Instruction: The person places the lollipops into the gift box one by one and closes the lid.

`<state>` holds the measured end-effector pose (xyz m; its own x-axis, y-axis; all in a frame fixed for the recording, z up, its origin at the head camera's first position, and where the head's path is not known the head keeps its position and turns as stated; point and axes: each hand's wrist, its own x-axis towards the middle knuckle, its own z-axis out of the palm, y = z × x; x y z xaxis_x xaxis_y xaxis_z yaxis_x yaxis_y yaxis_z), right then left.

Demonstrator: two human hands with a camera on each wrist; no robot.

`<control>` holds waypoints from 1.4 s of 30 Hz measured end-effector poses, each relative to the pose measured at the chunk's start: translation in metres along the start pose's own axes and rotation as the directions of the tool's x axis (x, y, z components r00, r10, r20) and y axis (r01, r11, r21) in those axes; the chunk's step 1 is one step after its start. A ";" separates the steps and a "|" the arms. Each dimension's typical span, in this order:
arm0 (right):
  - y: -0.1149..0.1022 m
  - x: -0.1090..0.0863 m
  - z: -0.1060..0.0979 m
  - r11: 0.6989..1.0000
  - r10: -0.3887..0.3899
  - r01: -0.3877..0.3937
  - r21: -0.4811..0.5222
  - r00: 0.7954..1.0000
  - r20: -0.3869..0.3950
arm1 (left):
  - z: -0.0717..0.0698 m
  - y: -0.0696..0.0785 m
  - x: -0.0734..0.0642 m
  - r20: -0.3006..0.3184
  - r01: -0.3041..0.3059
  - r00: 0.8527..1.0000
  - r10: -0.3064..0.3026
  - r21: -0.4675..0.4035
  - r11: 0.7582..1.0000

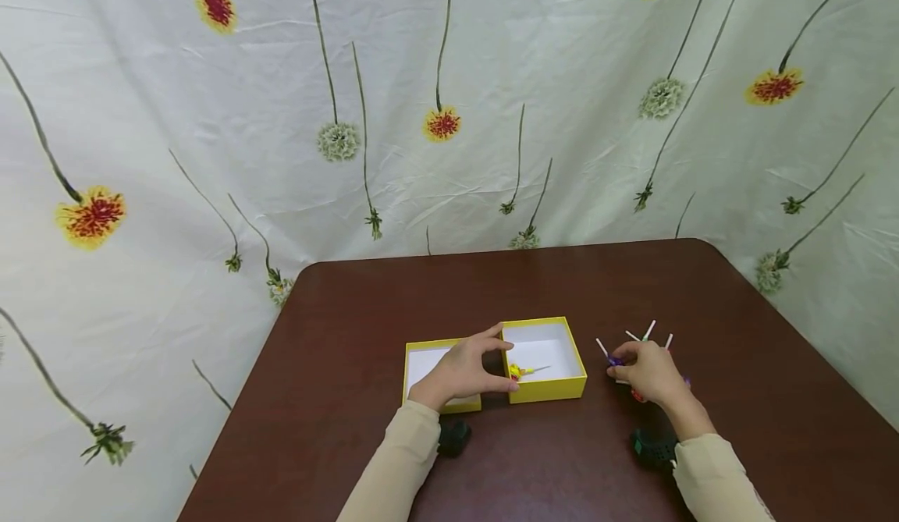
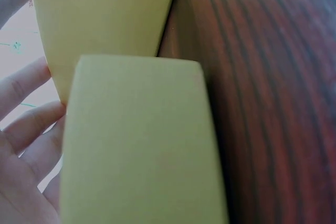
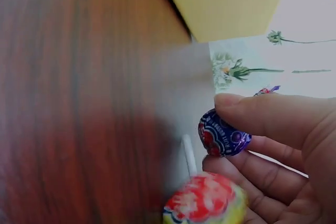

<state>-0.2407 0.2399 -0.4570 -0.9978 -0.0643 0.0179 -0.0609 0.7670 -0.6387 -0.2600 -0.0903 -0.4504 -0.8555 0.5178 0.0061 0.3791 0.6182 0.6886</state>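
Note:
My left hand holds the left side of an open yellow box, thumb near the front corner and index finger near the back one. Inside that box lies a yellow-wrapped lollipop with a white stick. In the left wrist view, fingers touch the wall of the yellow box. My right hand is to the right of the box, where thumb and fingers pinch a purple-wrapped lollipop. Close beneath it is a red and yellow lollipop. Several white sticks show around the right hand.
A second shallow yellow box part with a white inside lies left of the box, partly behind the left hand. All stand on a dark brown table. A white flowered cloth hangs behind the table's far edge.

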 end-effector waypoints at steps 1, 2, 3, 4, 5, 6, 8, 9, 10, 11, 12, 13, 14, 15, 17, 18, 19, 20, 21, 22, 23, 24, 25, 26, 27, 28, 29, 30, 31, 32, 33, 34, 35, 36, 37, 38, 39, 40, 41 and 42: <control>-0.001 -0.001 0.000 1.000 -0.002 0.002 0.002 1.000 -0.008 | 0.000 0.000 0.000 0.000 0.000 1.000 0.000 -0.001 1.000; -0.002 -0.001 -0.001 1.000 -0.002 0.002 0.007 1.000 -0.012 | 0.000 0.000 0.000 0.001 0.001 1.000 -0.001 -0.001 1.000; -0.003 -0.001 -0.002 1.000 -0.005 0.005 0.006 1.000 -0.017 | 0.000 0.001 0.000 0.001 0.000 1.000 0.000 -0.002 1.000; -0.004 -0.002 -0.003 1.000 -0.010 0.010 0.005 1.000 -0.023 | 0.000 0.001 0.000 0.000 0.001 1.000 -0.001 0.000 1.000; -0.005 -0.002 -0.003 1.000 -0.010 0.010 0.008 1.000 -0.026 | 0.000 0.001 0.000 0.001 0.000 1.000 0.000 0.001 1.000; -0.007 -0.003 -0.004 1.000 -0.013 0.013 0.007 0.999 -0.031 | -0.001 0.001 0.000 0.001 -0.001 1.000 0.001 0.002 1.000; -0.009 -0.004 -0.006 1.000 -0.017 0.018 0.016 0.999 -0.034 | -0.001 0.001 0.000 0.001 -0.003 1.000 0.003 0.004 1.000; -0.010 -0.004 -0.007 1.000 -0.020 0.020 0.017 0.999 -0.037 | -0.001 0.001 0.000 0.001 -0.006 1.000 0.006 0.005 1.000; -0.011 -0.005 -0.008 1.000 -0.021 0.022 0.019 0.999 -0.040 | -0.001 0.001 0.000 0.003 -0.006 1.000 0.006 0.006 1.000; -0.012 -0.005 -0.008 1.000 -0.022 0.022 0.020 0.999 -0.043 | -0.001 0.001 -0.001 0.004 -0.008 1.000 0.008 0.005 1.000; -0.013 -0.006 -0.009 0.999 -0.025 0.026 0.022 0.999 -0.047 | -0.002 0.001 -0.001 0.005 -0.009 1.000 0.009 0.002 1.000; -0.013 -0.006 -0.009 0.999 -0.026 0.027 0.026 0.998 -0.051 | -0.002 0.001 -0.001 0.006 -0.009 1.000 0.009 0.001 1.000; -0.014 -0.007 -0.010 0.999 -0.026 0.027 0.029 0.998 -0.054 | -0.002 0.001 -0.001 0.007 -0.010 1.000 0.010 -0.001 1.000; -0.014 -0.007 -0.010 0.999 -0.027 0.029 0.032 0.998 -0.058 | -0.002 0.001 -0.001 0.006 -0.013 1.000 0.013 -0.002 1.000; -0.016 -0.008 -0.010 0.999 -0.025 0.027 0.044 0.998 -0.059 | -0.002 0.001 -0.001 0.007 -0.014 1.000 0.014 -0.002 1.000; -0.016 -0.009 -0.010 0.998 -0.023 0.027 0.059 0.998 -0.055 | -0.002 0.001 -0.001 0.007 -0.015 1.000 0.015 0.004 1.000; -0.017 -0.010 -0.010 0.997 -0.025 0.028 0.072 0.998 -0.050 | -0.002 0.001 -0.001 0.006 -0.018 1.000 0.018 0.010 1.000; -0.018 -0.010 -0.010 0.995 -0.027 0.030 0.091 0.999 -0.044 | -0.001 0.000 -0.001 0.006 -0.019 1.000 0.019 0.014 1.000; -0.019 -0.011 -0.011 0.993 -0.028 0.033 0.117 0.999 -0.038 | -0.001 0.000 -0.001 0.007 -0.019 1.000 0.019 0.018 1.000; -0.020 -0.011 -0.011 0.989 -0.032 0.036 0.146 0.999 -0.034 | -0.001 0.000 -0.001 0.007 -0.021 1.000 0.021 0.019 1.000; -0.021 -0.011 -0.011 0.984 -0.037 0.041 0.176 0.999 -0.028 | -0.001 0.000 -0.001 0.008 -0.021 1.000 0.020 0.020 1.000; -0.022 -0.011 -0.012 0.978 -0.045 0.049 0.205 0.999 -0.026 | -0.001 0.000 -0.001 0.007 -0.022 1.000 0.022 0.018 1.000; -0.024 -0.012 -0.013 0.972 -0.052 0.057 0.229 0.998 -0.027 | -0.002 0.000 -0.001 0.009 -0.020 1.000 0.020 0.013 1.000; -0.025 -0.011 -0.013 0.966 -0.056 0.062 0.249 0.998 -0.030 | -0.002 0.000 -0.002 0.010 -0.019 1.000 0.019 0.008 1.000; -0.026 -0.011 -0.014 0.963 -0.060 0.066 0.261 0.998 -0.033 | -0.002 0.000 -0.002 0.009 -0.019 1.000 0.019 0.006 1.000; -0.028 -0.011 -0.015 0.960 -0.066 0.074 0.271 0.997 -0.035 | -0.002 0.000 -0.002 0.009 -0.020 1.000 0.020 0.002 1.000; -0.029 -0.012 -0.016 0.958 -0.071 0.079 0.276 0.997 -0.038 | -0.002 0.000 -0.002 0.008 -0.020 1.000 0.020 -0.001 1.000; -0.031 -0.012 -0.016 0.956 -0.075 0.084 0.280 0.996 -0.042 | -0.002 0.000 -0.002 0.007 -0.022 1.000 0.022 -0.004 1.000; -0.032 -0.012 -0.017 0.955 -0.077 0.087 0.284 0.996 -0.045 | -0.002 -0.001 -0.002 0.006 -0.022 1.000 0.022 -0.005 1.000; -0.034 -0.012 -0.017 0.955 -0.079 0.089 0.284 0.996 -0.048 | -0.002 -0.001 -0.001 0.004 -0.025 1.000 0.025 -0.002 1.000; -0.035 -0.012 -0.017 0.953 -0.081 0.091 0.289 0.996 -0.048 | -0.002 -0.001 -0.001 0.002 -0.029 1.000 0.029 0.002 1.000; -0.037 -0.012 -0.017 0.952 -0.084 0.095 0.291 0.995 -0.050 | -0.001 -0.002 -0.001 0.002 -0.032 0.999 0.032 0.003 0.999; -0.039 -0.012 -0.017 0.951 -0.086 0.098 0.293 0.995 -0.051 | -0.001 -0.002 -0.001 0.000 -0.035 0.999 0.035 0.008 0.999; -0.040 -0.013 -0.018 0.951 -0.090 0.102 0.293 0.995 -0.053 | 0.000 -0.003 0.000 0.000 -0.037 0.999 0.037 0.012 0.999; -0.042 -0.013 -0.018 0.950 -0.096 0.108 0.294 0.994 -0.055 | 0.000 -0.003 0.000 -0.001 -0.039 0.999 0.039 0.016 0.999; -0.044 -0.013 -0.018 0.949 -0.105 0.117 0.293 0.993 -0.058 | 0.000 -0.003 0.000 -0.003 -0.040 0.999 0.040 0.015 0.999; -0.045 -0.013 -0.018 0.948 -0.115 0.128 0.291 0.992 -0.060 | 0.000 -0.004 0.000 -0.004 -0.040 0.999 0.040 0.012 0.999; -0.047 -0.013 -0.018 0.946 -0.127 0.140 0.292 0.990 -0.063 | 0.000 -0.004 0.001 -0.004 -0.040 0.999 0.040 0.008 0.999; -0.048 -0.012 -0.018 0.943 -0.137 0.151 0.296 0.988 -0.066 | 0.000 -0.004 0.001 -0.005 -0.040 0.999 0.040 0.006 0.999; -0.049 -0.012 -0.018 0.940 -0.148 0.162 0.302 0.987 -0.068 | 0.000 -0.004 0.001 -0.004 -0.040 0.999 0.040 0.004 0.999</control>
<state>-0.2260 0.2141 -0.4123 -0.9773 -0.1332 0.1647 -0.2103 0.5177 -0.8293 -0.2620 -0.0924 -0.4528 -0.8414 0.5392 0.0365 0.4140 0.5995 0.6850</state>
